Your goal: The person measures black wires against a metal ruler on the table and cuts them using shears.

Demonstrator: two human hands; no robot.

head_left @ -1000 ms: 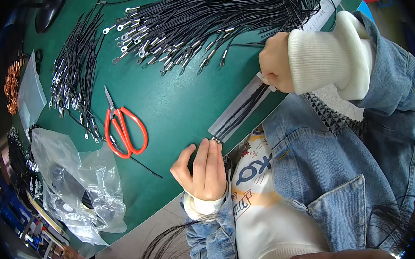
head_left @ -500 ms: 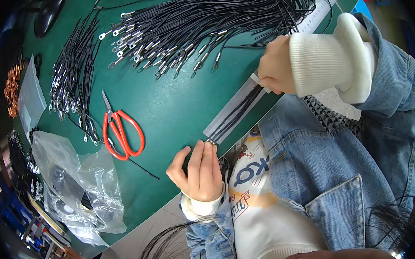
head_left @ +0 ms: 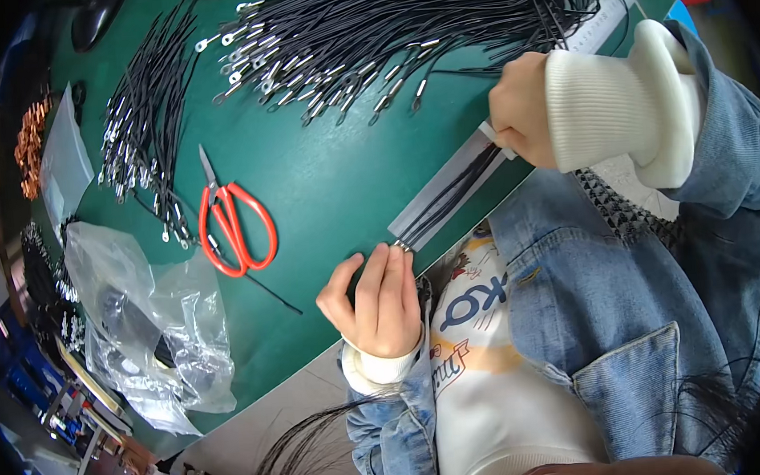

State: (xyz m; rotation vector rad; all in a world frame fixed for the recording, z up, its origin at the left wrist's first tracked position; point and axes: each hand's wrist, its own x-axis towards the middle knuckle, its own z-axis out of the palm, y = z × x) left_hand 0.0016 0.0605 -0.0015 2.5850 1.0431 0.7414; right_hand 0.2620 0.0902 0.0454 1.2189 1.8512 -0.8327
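A few short black cables [head_left: 452, 194] lie along a metal ruler [head_left: 426, 215] by the near edge of the green table. Their metal terminal ends [head_left: 401, 246] are pinched under the fingertips of my left hand [head_left: 378, 305]. My right hand [head_left: 522, 110] is a closed fist at the cables' other end. From under its fingers a small white block [head_left: 490, 132] sticks out across the ruler, and the cables run beneath the fist, where their far ends are hidden. Red-handled scissors [head_left: 238, 229] lie with blades slightly parted, left of my left hand.
A big bundle of black cables with ring terminals [head_left: 399, 26] spreads at the back. A smaller cable bundle [head_left: 152, 117] lies at the left. Nearer are a crumpled clear plastic bag [head_left: 183, 342], a flat plastic bag [head_left: 66, 164] and copper-coloured pieces [head_left: 32, 149].
The whole view has shifted, so everything on the table appears slightly farther right and higher. Both hands keep their places on the cables and ruler.
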